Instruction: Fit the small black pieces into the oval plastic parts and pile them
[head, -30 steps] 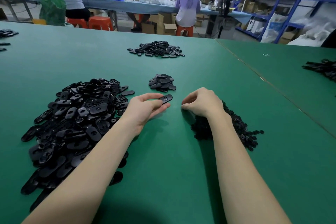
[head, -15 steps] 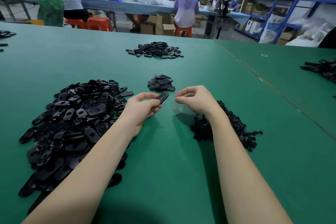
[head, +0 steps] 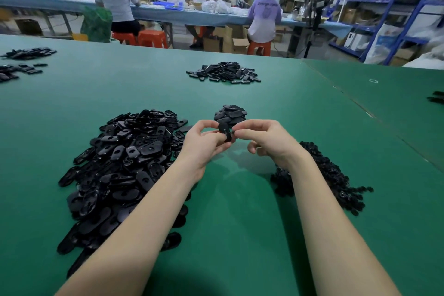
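Open green lane down the middle of the desk

A big heap of oval parts blocks the left side and a heap of small pieces blocks the right; a small pile lies further out on the lane, with bare desk between it and the far pile near the far edge.

Hands: 2. Oval part held: 1. Black heaps on counter: 4 central; more at frame edges.
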Motion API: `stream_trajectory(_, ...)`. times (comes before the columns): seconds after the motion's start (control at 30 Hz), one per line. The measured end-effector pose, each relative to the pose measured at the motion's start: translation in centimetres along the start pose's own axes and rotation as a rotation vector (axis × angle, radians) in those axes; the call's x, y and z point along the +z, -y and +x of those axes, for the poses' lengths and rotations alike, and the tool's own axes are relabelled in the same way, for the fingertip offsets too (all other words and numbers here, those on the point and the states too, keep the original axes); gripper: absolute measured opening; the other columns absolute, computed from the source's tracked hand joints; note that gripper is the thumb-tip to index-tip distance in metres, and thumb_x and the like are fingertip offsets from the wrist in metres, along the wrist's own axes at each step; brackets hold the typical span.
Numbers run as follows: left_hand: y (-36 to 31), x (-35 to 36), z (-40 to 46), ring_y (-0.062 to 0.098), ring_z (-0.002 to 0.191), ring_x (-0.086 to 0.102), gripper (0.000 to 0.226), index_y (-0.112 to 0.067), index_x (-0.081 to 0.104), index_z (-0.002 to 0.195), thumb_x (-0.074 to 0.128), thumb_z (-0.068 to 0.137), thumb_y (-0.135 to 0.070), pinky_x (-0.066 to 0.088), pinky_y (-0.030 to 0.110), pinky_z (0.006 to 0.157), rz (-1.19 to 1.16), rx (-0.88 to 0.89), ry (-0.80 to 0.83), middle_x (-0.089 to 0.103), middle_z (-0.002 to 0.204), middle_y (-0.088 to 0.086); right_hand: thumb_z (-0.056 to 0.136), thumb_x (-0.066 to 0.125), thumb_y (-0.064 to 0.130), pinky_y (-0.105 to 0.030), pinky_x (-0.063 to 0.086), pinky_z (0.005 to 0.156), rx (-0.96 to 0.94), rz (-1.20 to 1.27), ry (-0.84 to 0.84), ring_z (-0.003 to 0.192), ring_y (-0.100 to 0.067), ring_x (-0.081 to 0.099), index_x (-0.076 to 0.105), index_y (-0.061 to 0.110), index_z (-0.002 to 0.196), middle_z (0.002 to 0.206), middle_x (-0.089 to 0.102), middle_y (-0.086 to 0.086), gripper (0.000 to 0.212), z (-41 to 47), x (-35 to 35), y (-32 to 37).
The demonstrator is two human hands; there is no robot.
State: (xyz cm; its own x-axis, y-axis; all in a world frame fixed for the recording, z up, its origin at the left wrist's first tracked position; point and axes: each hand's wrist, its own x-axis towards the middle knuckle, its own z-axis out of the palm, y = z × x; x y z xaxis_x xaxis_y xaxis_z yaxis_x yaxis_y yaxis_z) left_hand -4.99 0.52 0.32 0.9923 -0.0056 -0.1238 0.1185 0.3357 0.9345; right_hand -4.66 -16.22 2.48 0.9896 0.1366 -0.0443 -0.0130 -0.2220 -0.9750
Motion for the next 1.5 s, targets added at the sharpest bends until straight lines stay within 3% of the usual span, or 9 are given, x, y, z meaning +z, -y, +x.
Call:
stream_trajectory(0.13,-0.18,-0.1,0.26,0.024,0.087,0.076,0.009,-0.008,0.061,0.099,0.068,0.093,-0.006,0.059,0.023,0.074,-0.002,-0.009,0.012,0.076,0.098,0.016,0.085,0.079,0.017,-0.015,0.032,0.044,-0.006,-0.004,-0.041,0.046,-0.009,0.047,0.078,0.024,0.085,0.084,0.076,0.006,0.008,0.13,0.03,-0.07)
stream_trajectory(0.23,-0.14,-0.22,0.33,0.019,0.079,0.075,0.012,-0.008,0.066,0.099,0.069,0.094,-0.019,0.057,0.02,0.069,0.039,0.016,0.013,0.078,0.091,0.01,0.084,0.08,0.017,-0.014,0.032,0.043,0.012,-0.01,-0.078,0.045,-0.008,0.046,0.078,0.023,0.086,0.08,0.075,0.008,0.006,0.2,-0.03,-0.01)
stream_trajectory(0.43,-0.22,-0.17,0.04,0.027,0.087,0.076,0.011,-0.006,0.068,0.103,0.068,0.092,-0.004,0.058,0.02,0.071,0.011,0.05,0.048,0.078,0.084,0.009,0.084,0.08,0.016,-0.014,0.03,0.041,0.049,0.003,-0.096,0.043,-0.006,0.046,0.08,0.026,0.078,0.072,0.071,0.009,0.012,0.33,-0.2,0.17)
stream_trajectory(0.67,-0.38,-0.1,-0.15,0.029,0.091,0.076,0.014,-0.003,0.065,0.1,0.065,0.09,0.007,0.06,0.026,0.081,-0.026,0.06,0.077,0.077,0.09,0.015,0.082,0.082,0.025,-0.015,0.029,0.042,0.075,-0.064,-0.162,0.042,-0.002,0.042,0.08,0.025,0.083,0.059,0.061,0.015,0.003,0.61,-0.36,0.03)
stream_trajectory(0.87,-0.23,-0.15,-0.3,0.028,0.092,0.075,0.015,-0.002,0.065,0.1,0.068,0.088,0.007,0.06,0.023,0.078,-0.036,0.058,0.103,0.077,0.09,0.016,0.082,0.083,0.027,-0.014,0.028,0.041,0.082,-0.043,-0.165,0.05,-0.008,0.039,0.081,0.027,0.083,0.058,0.06,0.015,0.002,0.49,-0.09,0.17)
stream_trajectory(1.1,0.04,-0.27,-0.19,0.026,0.092,0.075,0.018,-0.008,0.066,0.098,0.073,0.085,0.003,0.059,0.026,0.087,0.033,0.08,0.102,0.077,0.094,0.015,0.082,0.082,0.024,-0.014,0.028,0.04,0.108,-0.053,-0.209,0.064,-0.011,0.045,0.081,0.026,0.082,0.059,0.064,0.016,0.002,0.26,0.31,0.71)
stream_trajectory(1.37,0.12,-0.4,-0.3,0.027,0.094,0.074,0.017,-0.011,0.067,0.092,0.076,0.083,0.001,0.057,0.031,0.092,0.162,0.125,0.079,0.077,0.092,0.014,0.081,0.083,0.016,-0.016,0.023,0.039,0.143,0.029,-0.213,0.046,-0.007,0.033,0.081,0.02,0.082,0.062,0.064,0.006,0.005,0.38,0.44,0.54)
stream_trajectory(1.5,-0.11,-0.38,-0.37,0.031,0.1,0.073,0.017,-0.009,0.066,0.093,0.074,0.083,0.001,0.056,0.035,0.096,0.168,0.125,0.091,0.077,0.094,0.015,0.079,0.085,0.021,-0.016,0.024,0.037,0.142,-0.019,-0.209,0.045,-0.005,0.038,0.08,0.023,0.08,0.051,0.059,0.013,0.006,0.49,0.21,0.55)
